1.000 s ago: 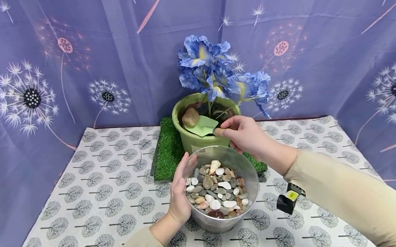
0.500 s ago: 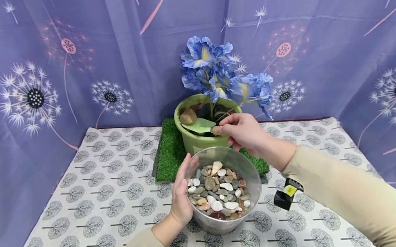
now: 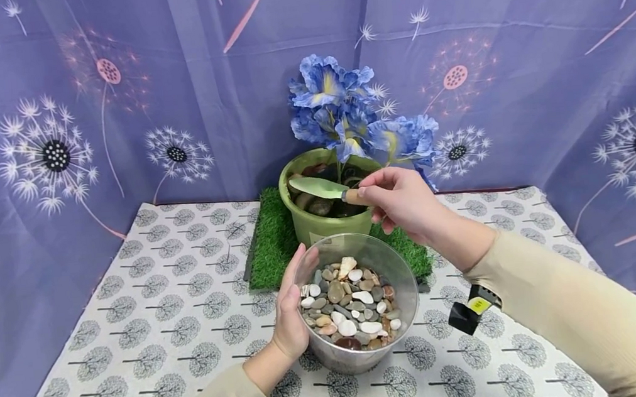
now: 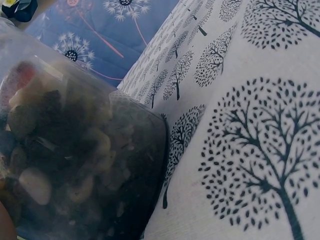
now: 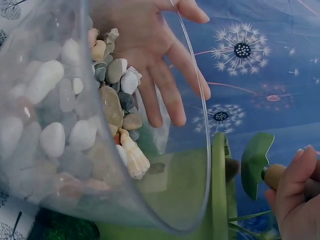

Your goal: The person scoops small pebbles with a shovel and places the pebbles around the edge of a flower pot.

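Note:
My right hand (image 3: 404, 207) pinches the wooden handle of a small green trowel (image 3: 317, 188), holding its blade over the mouth of a green flower pot (image 3: 332, 225). Dark and brown stones (image 3: 320, 206) lie inside the pot, partly hidden by the blade. Blue artificial irises (image 3: 338, 108) rise from it. In front stands a clear plastic bucket (image 3: 355, 362) of mixed pebbles (image 3: 356, 305), white, grey and brown, with a shell among them. My left hand (image 3: 291, 314) rests against the bucket's left side with straight fingers, which show through the clear wall in the right wrist view.
A mat of artificial grass (image 3: 272, 253) lies under the pot. The table has a white cloth (image 3: 181, 324) with a tree print. Behind it hangs a purple curtain (image 3: 219, 106) with dandelions, close to the pot and flowers.
The brown stone that lay at the trowel's blade has dropped off it into the pot. My right hand has risen and tilted the trowel. The left hand and bucket stay in place.

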Motion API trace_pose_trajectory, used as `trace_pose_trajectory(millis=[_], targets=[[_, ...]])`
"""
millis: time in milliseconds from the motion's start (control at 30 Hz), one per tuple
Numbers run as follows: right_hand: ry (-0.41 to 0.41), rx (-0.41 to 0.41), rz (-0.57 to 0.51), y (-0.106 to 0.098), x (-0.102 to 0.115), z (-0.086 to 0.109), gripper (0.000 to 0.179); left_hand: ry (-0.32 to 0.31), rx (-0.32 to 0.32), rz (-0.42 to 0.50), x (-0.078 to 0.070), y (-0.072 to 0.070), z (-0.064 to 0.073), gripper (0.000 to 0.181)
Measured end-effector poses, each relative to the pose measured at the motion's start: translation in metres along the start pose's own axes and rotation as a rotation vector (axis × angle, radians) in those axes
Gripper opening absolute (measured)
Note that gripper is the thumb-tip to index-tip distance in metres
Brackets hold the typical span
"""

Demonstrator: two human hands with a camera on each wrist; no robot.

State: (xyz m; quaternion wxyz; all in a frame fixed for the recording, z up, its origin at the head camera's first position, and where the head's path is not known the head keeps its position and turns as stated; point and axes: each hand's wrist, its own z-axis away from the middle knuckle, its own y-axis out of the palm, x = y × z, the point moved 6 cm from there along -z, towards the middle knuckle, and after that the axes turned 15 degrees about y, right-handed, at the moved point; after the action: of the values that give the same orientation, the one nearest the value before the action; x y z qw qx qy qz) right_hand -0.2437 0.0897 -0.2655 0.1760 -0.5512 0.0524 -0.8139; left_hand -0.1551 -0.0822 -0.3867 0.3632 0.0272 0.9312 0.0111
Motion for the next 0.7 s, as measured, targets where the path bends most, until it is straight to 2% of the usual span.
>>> trace_pose_trajectory(millis=[333, 467, 700], targets=[[-0.059, -0.015, 0.066, -0.002, -0.003, 0.008, 0.023, -0.029, 0.006, -0.016, 0.002, 0.0, 0.001, 0.057], [-0.079, -0.046, 0.132, -0.004, -0.006, 0.01, 0.025, -0.031, 0.009, -0.016, 0.001, 0.0, 0.001, 0.058], [-0.206, -0.104, 0.267, -0.007, -0.009, 0.022, 0.023, -0.021, 0.008, -0.007, 0.0, 0.001, 0.0, 0.057]])
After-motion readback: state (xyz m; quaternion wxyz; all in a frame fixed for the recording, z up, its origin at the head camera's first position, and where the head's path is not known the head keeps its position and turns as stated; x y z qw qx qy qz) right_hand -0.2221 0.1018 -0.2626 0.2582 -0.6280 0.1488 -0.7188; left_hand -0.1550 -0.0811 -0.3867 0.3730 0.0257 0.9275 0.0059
